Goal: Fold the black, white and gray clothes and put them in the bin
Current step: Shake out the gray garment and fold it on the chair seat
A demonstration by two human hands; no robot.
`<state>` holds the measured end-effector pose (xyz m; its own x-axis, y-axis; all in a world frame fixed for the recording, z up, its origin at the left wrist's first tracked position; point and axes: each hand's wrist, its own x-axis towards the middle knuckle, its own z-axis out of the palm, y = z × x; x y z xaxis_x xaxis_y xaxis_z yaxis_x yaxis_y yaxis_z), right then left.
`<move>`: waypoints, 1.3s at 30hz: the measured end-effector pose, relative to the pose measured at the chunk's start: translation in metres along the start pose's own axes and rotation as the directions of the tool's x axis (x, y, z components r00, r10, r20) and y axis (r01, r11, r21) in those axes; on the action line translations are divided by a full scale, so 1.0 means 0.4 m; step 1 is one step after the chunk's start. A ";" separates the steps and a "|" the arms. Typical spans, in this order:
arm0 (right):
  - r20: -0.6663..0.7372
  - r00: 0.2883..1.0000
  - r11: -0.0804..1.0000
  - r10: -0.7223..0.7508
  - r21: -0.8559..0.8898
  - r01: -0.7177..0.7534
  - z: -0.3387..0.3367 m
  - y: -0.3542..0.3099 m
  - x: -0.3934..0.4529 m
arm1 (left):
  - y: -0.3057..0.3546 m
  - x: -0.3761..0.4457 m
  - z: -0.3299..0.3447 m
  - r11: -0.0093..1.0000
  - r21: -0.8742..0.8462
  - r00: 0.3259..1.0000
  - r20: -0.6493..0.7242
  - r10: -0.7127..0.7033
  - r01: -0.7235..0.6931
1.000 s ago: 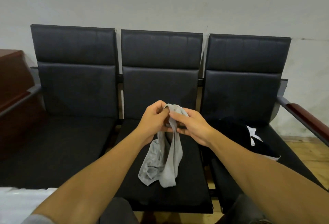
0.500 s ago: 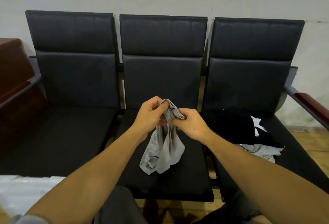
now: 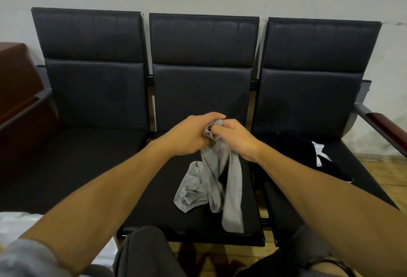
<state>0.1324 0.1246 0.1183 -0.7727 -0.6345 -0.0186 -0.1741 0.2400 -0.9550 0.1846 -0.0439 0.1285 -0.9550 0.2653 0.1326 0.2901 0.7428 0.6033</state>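
A gray garment [image 3: 214,179] hangs over the middle seat [image 3: 154,215] of a black three-seat bench. My left hand [image 3: 189,135] and my right hand [image 3: 235,135] meet above it, both gripping its bunched top edge. The loose lower part drapes down onto the seat cushion. A pile of black clothes [image 3: 295,157] with a bit of white cloth [image 3: 319,151] showing lies on the right seat. A white object [image 3: 15,226] shows at the lower left edge; I cannot tell whether it is the bin.
The left seat [image 3: 66,166] of the bench holds nothing. A dark red wooden cabinet [image 3: 15,82] stands at the far left. A wooden armrest [image 3: 389,129] ends the bench on the right. My knees [image 3: 145,252] are close to the bench front, over a wooden floor.
My hands have closed tighter together on the garment's top edge, bunching it between them. The hanging part has dropped lower, with one long strip reaching the seat's front.
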 end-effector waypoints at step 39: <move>-0.679 0.711 0.821 -0.183 -0.504 -0.270 -0.210 -0.133 0.057 | -0.105 -0.030 -0.346 0.725 -0.684 0.421 -0.637 -0.646 0.078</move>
<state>0.0729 0.1593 0.1934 -0.9319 0.0038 0.3626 -0.2421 0.7381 -0.6298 0.1752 -0.1633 0.2104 -0.6286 -0.7595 0.1670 0.0935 0.1394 0.9858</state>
